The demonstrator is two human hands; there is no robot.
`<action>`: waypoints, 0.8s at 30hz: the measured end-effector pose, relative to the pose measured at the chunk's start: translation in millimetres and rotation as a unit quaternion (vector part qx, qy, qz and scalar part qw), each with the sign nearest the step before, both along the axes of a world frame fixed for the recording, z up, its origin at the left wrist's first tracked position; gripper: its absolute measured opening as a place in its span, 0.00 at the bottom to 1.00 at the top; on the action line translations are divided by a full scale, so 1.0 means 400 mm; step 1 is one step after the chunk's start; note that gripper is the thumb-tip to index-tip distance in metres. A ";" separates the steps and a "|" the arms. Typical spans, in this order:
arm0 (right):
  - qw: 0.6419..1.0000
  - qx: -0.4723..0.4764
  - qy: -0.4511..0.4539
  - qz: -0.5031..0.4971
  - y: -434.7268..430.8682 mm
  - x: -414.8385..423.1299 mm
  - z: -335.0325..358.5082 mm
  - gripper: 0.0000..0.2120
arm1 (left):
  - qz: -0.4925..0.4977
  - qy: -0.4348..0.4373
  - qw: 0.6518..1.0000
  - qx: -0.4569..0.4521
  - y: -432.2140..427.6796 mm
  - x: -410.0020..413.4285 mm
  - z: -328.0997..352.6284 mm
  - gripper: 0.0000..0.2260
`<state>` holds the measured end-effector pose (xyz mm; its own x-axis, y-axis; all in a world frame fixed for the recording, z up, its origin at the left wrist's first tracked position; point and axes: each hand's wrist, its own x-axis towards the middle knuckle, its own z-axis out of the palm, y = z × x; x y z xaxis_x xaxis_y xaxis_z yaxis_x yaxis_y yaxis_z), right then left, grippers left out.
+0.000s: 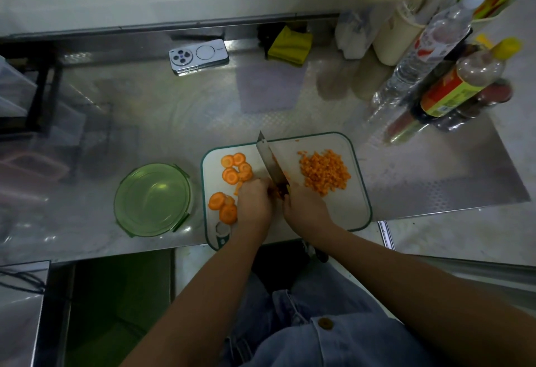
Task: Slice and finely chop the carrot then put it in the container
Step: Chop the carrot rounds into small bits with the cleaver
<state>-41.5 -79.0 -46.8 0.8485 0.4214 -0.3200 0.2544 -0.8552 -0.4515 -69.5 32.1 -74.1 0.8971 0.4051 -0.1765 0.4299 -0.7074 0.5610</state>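
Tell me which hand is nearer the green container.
Left. The left hand rests on the cutting board right of the green container, carrot slices between; the right hand grips the knife farther right.

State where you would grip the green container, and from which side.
Pinch the rim of the green container on its near-left side, coming down from above. It sits upright and open, looks too wide to wrap, and the cutting board lies close on its right, under the left hand.
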 end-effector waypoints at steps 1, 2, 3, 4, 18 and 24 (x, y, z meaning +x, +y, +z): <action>1.000 -0.004 0.000 -0.001 0.003 0.001 -0.004 0.13 | 0.002 -0.002 1.000 -0.001 0.001 0.001 -0.001 0.06; 1.000 -0.007 -0.001 -0.002 0.005 0.001 -0.006 0.13 | 0.005 0.000 1.000 -0.004 0.002 0.001 -0.002 0.06; 1.000 -0.008 0.000 -0.002 0.006 0.001 -0.010 0.14 | 0.009 0.003 1.000 -0.006 0.003 0.002 -0.003 0.06; 1.000 -0.009 0.000 0.000 0.007 0.002 -0.012 0.15 | 0.013 0.009 1.000 -0.007 0.004 0.002 -0.003 0.05; 0.999 0.039 -0.029 -0.009 -0.016 0.033 0.000 0.12 | 0.007 -0.031 0.999 -0.031 0.010 -0.012 0.004 0.11; 0.999 0.032 -0.027 0.016 -0.009 0.017 0.016 0.11 | 0.013 -0.027 1.000 0.001 0.016 -0.010 0.002 0.12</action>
<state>-34.9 -82.5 -40.3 0.8499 0.4660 -0.2459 0.3058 -0.8163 -0.4900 -73.4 38.6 -73.4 0.8942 0.4292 -0.1269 0.4172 -0.6967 0.5835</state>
